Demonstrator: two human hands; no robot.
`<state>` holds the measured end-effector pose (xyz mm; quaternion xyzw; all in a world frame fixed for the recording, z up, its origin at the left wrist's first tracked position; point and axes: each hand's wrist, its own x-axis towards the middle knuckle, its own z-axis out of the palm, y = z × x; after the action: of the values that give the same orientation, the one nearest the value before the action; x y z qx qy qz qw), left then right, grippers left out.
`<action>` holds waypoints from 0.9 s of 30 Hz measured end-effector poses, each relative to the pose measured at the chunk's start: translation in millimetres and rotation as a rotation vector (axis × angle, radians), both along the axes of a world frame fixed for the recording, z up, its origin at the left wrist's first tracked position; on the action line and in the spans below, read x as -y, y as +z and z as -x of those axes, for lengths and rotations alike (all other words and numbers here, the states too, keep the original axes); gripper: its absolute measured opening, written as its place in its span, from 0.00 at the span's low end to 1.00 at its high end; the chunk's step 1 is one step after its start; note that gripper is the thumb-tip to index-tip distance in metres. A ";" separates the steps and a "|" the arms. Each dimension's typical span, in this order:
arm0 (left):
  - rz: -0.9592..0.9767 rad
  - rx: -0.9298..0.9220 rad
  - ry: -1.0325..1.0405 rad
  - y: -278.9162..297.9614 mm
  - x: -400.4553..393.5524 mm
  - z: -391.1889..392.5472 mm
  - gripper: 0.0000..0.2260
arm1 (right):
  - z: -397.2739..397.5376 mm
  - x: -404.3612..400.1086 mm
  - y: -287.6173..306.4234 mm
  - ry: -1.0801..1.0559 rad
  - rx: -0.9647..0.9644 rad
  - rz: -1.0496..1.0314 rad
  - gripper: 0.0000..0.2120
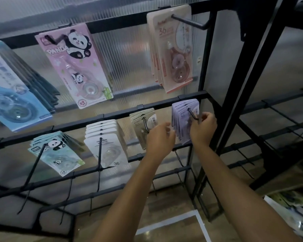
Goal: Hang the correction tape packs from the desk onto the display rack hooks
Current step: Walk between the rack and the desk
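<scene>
On the rack (164,105), the top rail carries blue packs (12,95) at its left end, a pink panda pack (73,67) in the middle and peach packs (173,55) near the right post. The middle rail holds, from its left, teal panda packs (58,152), white packs (107,145), grey packs (143,123) and, at its right end beside the post, lilac packs (184,116). The hooks on the lower rails are bare.

The left hand (160,138) sits between the grey and lilac stacks, its fingers loosely curled; whether they touch or hold a pack's edge I cannot tell. The right hand (202,130) is at the front of the lilac stack, its fingers pinched close to the tip of that hook (192,114), seemingly holding the front lilac pack, though the grip itself is partly hidden.

The step in hand looks like threading or seating a lilac pack on the right-end hook. The next move probably calls for lining the pack's hang hole with the upturned hook tip, sliding it back against the others, and letting go without knocking the stack. At the lower right corner something pale and printed (290,201) lies blurred; it may be the supply, but that is not clear.
</scene>
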<state>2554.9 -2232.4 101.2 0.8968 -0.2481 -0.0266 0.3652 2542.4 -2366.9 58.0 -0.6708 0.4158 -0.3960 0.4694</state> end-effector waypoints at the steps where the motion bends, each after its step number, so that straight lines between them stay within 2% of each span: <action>1: 0.003 0.005 -0.001 -2.2 -1.7 1.7 0.18 | 2.1 -7.5 -3.0 -0.020 0.010 0.000 0.12; 6: -0.010 -0.035 -0.011 -19.8 -20.8 7.5 0.16 | 17.5 -53.6 -21.9 0.163 0.003 0.066 0.02; 12: -0.070 -0.002 0.027 -32.7 -77.7 17.1 0.13 | 23.8 -114.8 -36.5 0.353 -0.150 0.125 0.04; 17: -0.096 -0.014 0.143 -42.5 -168.4 33.8 0.12 | 34.1 -205.3 -44.5 0.531 -0.246 0.188 0.06; 20: -0.128 -0.064 0.265 -49.7 -232.4 49.4 0.16 | 45.3 -269.5 -44.1 0.694 -0.229 0.209 0.08; 24: -0.135 -0.130 0.421 -57.5 -332.6 82.8 0.17 | 69.2 -367.0 -44.8 0.903 -0.250 0.224 0.09; 27: -0.159 -0.102 0.546 -60.2 -416.6 118.0 0.14 | 91.1 -446.4 -44.5 1.041 -0.291 0.215 0.11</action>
<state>2436.9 -1815.7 41.0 0.9538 0.0238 0.0084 0.2995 2451.3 -1920.5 13.5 -0.8798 0.0467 -0.0550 0.4698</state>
